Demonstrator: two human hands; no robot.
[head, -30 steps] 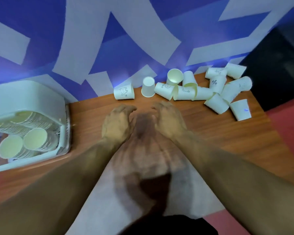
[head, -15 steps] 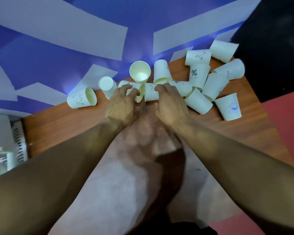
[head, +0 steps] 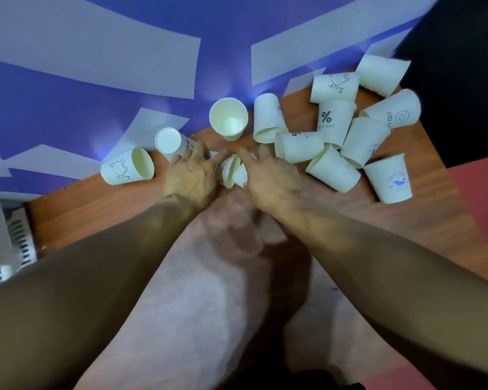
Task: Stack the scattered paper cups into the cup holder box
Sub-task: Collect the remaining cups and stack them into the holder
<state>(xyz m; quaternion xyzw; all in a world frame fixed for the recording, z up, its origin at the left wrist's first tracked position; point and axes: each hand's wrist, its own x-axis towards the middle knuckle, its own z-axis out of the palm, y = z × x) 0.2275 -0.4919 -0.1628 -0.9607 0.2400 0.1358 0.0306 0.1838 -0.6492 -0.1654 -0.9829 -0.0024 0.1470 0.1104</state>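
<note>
Left grip (head: 192,178) curls round a cup (head: 231,166); right grip (head: 268,180) curls round a second cup (head: 240,178), the two touching, beside the pile (head: 333,122).

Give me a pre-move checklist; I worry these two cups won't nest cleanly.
1. Left hand grip on the white paper cup showing its rim: ok.
2. Right hand grip on the second white paper cup: ok.
3. Rims lined up for nesting: cannot tell, hands cover them.
4. White paper cup showing its base clear of the left hand: not ok, right beside it.
5. Free slot in the white plastic cup holder box: cannot tell, mostly out of frame.
</note>
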